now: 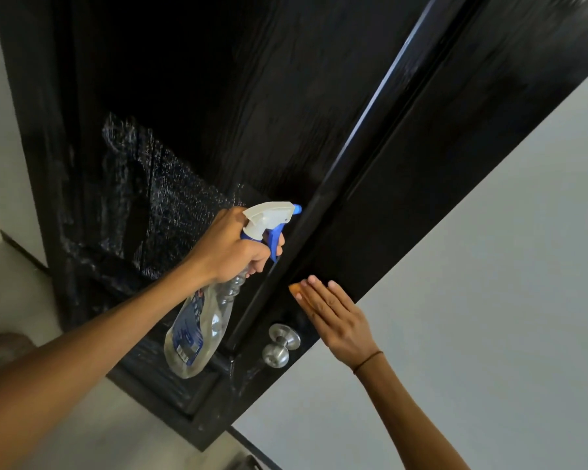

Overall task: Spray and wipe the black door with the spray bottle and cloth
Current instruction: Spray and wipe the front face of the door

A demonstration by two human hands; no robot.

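- We count one glossy black wooden door (286,96), grained and panelled, running tilted across the view with a raised moulding down its length.
- We see one patch of fine white spray droplets (157,184) on the door's left panel, with more wet speckling lower down near the bottom edge.
- We count one clear plastic spray bottle (201,323) with a white trigger head, blue nozzle tip and blue label; it appears to hold only a little clear liquid, though we cannot tell the level for certain.
- Our left hand (231,245) grips the bottle's neck, fingers curled around it and one finger on the blue trigger, with the nozzle aimed at the door just beside the moulding.
- Our right hand (336,317) lies flat with straight fingers, pressing one orange cloth (295,289) against the door's right stile; only a small corner of the cloth shows past the fingertips.
- We count one round brushed-metal door knob (280,344), just below the right hand and right of the bottle.
- One thin dark band (367,361) circles the right wrist.
- Pale grey wall (489,266) lies to the right of the door.
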